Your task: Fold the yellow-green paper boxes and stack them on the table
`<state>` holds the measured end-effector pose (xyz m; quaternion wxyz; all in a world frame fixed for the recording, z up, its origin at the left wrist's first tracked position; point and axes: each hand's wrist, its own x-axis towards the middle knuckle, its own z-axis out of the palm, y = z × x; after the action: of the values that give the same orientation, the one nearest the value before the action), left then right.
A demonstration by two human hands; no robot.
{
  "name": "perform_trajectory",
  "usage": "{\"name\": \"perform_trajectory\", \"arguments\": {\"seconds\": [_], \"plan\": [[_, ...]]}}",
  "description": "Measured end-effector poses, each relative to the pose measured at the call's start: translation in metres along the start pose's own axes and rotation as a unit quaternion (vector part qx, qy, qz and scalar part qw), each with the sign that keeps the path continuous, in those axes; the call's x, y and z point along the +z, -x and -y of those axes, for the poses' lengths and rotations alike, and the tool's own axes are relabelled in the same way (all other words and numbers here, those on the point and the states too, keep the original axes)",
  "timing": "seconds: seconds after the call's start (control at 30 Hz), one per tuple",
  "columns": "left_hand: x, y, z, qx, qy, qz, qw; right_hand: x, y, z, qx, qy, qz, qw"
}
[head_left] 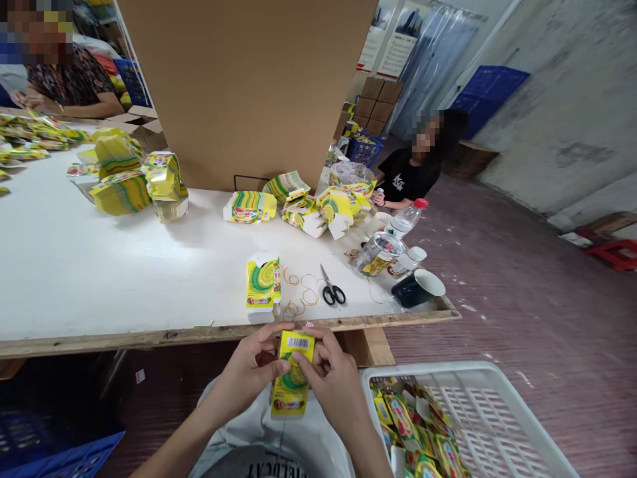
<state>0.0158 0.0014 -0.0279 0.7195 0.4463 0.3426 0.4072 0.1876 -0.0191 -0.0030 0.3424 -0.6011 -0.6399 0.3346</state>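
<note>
A small yellow and green candy box (pixel 292 392) with a barcode at its upper end is held in front of me, over my lap. My left hand (pixel 256 362) grips its left side, thumb on the front face. On the right side my right hand (pixel 328 365) grips the same box, its thumb also on the front. Just beyond, near the table edge, lies a stack of flat yellow cartons (pixel 263 282). Several rubber bands (pixel 293 309) are scattered beside it, and black-handled scissors (pixel 332 289) lie to their right.
A white plastic basket (pixel 497 411) of filled boxes stands at lower right. Bundled cartons (pixel 251 207) lie along the white table (pixel 124 272) below a tall cardboard sheet (pixel 249 86). A dark mug (pixel 418 289) and bottles (pixel 408 219) crowd the right corner. Two people sit beyond.
</note>
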Motion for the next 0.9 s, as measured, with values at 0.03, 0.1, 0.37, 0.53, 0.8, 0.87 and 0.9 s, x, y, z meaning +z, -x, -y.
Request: {"name": "perform_trajectory", "arguments": {"seconds": [0.03,0.1,0.37,0.53,0.8,0.87,0.9], "plan": [[0.000,0.000,0.000,0.004,-0.011,0.000,1.000,0.000,0.000,0.000,0.003,0.004,-0.004,1.000],[0.000,0.000,-0.003,0.015,-0.043,0.010,0.999,0.001,0.000,-0.001,0.009,0.009,-0.014,1.000],[-0.001,0.001,-0.009,0.020,-0.062,0.020,0.998,0.005,0.003,-0.003,0.013,-0.027,-0.026,0.999],[-0.003,0.000,-0.005,0.017,-0.044,0.016,0.999,-0.008,0.002,-0.006,-0.014,-0.127,-0.046,0.991],[0.016,0.002,0.003,0.097,-0.099,-0.010,0.990,-0.002,0.006,0.000,-0.026,-0.212,-0.124,0.969],[0.015,0.003,-0.002,0.134,-0.154,-0.008,0.979,-0.023,0.015,-0.004,-0.026,-0.150,-0.129,0.980],[0.010,0.002,-0.006,0.162,-0.199,-0.021,0.966,-0.039,0.022,-0.010,-0.015,-0.095,-0.140,0.986]]}}
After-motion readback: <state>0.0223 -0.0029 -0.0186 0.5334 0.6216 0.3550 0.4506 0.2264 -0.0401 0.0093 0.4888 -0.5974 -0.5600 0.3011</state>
